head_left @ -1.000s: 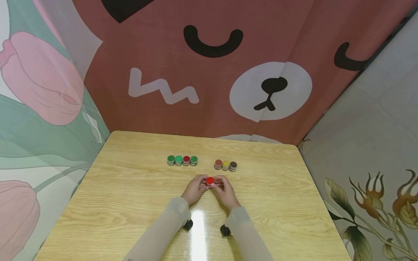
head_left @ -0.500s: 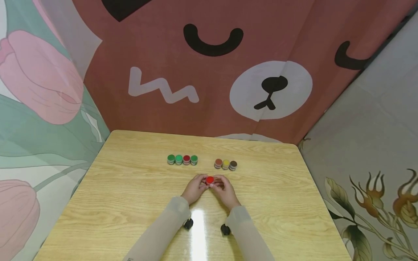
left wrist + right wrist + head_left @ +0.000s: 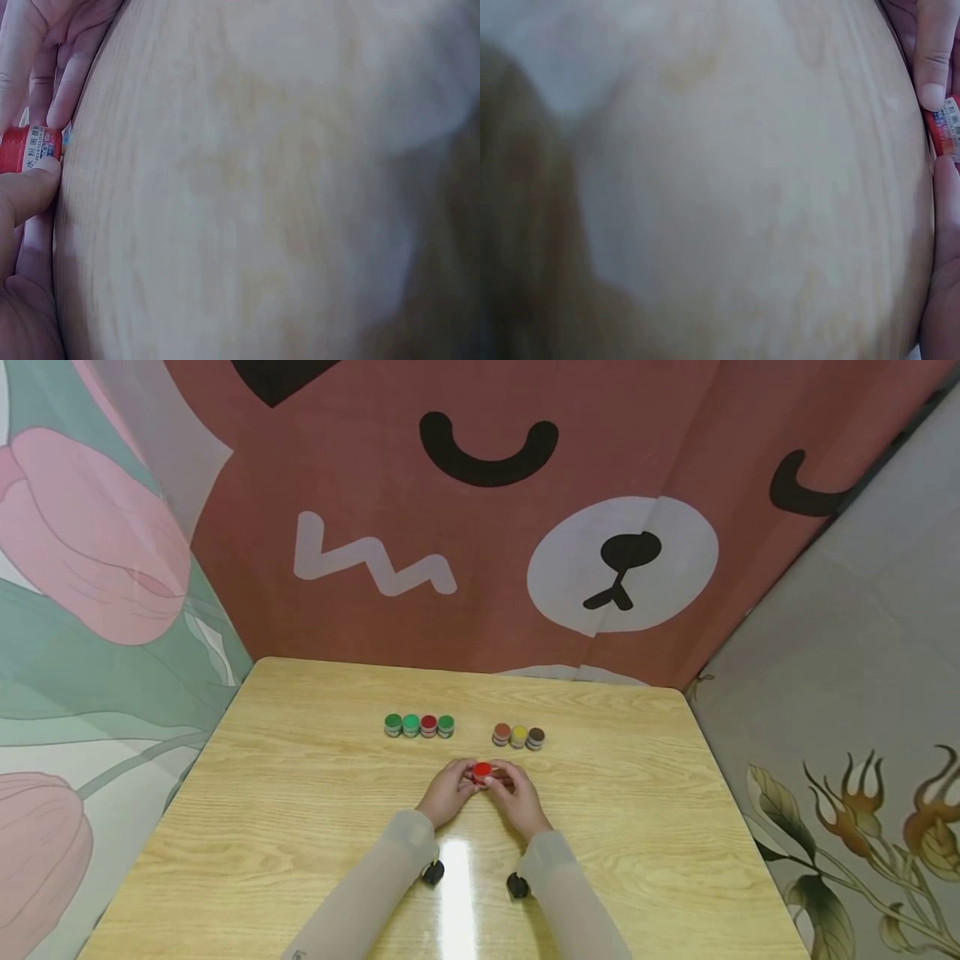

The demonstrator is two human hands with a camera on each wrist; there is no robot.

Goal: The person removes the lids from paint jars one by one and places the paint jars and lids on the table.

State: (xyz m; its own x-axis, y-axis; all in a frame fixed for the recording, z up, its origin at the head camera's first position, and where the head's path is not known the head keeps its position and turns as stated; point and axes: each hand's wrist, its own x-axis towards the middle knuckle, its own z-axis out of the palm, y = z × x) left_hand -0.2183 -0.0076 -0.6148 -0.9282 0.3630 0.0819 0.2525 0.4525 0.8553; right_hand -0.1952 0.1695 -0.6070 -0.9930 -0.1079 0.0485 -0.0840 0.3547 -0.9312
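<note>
Near the middle of the table, a small red-lidded paint jar [image 3: 482, 771] is held between both hands. My left hand [image 3: 447, 793] grips it from the left, and its thumb presses the printed label in the left wrist view. From the other side, my right hand [image 3: 517, 797] pinches the same jar, its thumb against the near side. In the left wrist view the jar [image 3: 34, 148] shows a white label with dark characters. Only part of the jar [image 3: 946, 127] appears at the right edge of the right wrist view. Fingers behind the jar are partly hidden.
Beyond the hands, a row of several paint jars [image 3: 410, 726] has green and dark red lids. Right of it stand three more jars: orange-brown [image 3: 501, 735], yellow [image 3: 519, 737] and dark brown [image 3: 536, 739]. Printed curtains [image 3: 360, 635] border the wooden table [image 3: 300, 760].
Both hands keep hold of the red-lidded paint jar in nearly the same place. My right thumb shifts slightly on its side. The rows of jars stay put.
</note>
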